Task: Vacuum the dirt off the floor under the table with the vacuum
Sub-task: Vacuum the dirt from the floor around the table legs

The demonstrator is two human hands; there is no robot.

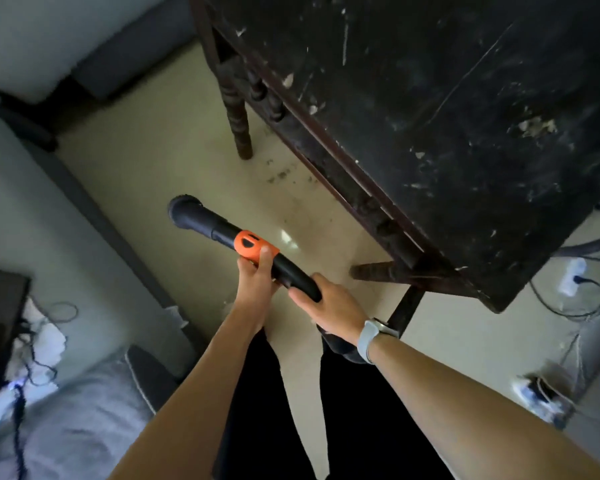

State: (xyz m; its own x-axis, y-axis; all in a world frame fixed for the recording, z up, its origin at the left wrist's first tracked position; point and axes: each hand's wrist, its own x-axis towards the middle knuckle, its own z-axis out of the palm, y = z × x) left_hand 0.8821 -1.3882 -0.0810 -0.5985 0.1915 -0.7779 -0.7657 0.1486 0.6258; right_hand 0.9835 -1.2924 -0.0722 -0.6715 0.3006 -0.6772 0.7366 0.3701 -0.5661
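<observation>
Forearms fill the bottom of the frame, both reaching up to the vacuum wand [257, 258] at centre. Going left to right: the nozzle [184, 211] points toward the upper left, hanging above pale floor [153, 168], apparently not yet touching it. The left hand [255, 282] grips the wand at its orange collar [255, 245], thumb laid on top. The right hand [329, 306], a watch [371, 337] on its wrist, grasps the black tube just behind.

Dirt [284, 176] lies as dark specks above centre, beside the table [447, 133] edge and partly beneath it, near the turned leg [238, 123]. To do this well, swing the nozzle right, lower it flat to the floor and sweep slowly under the rail, clear of the leg.
</observation>
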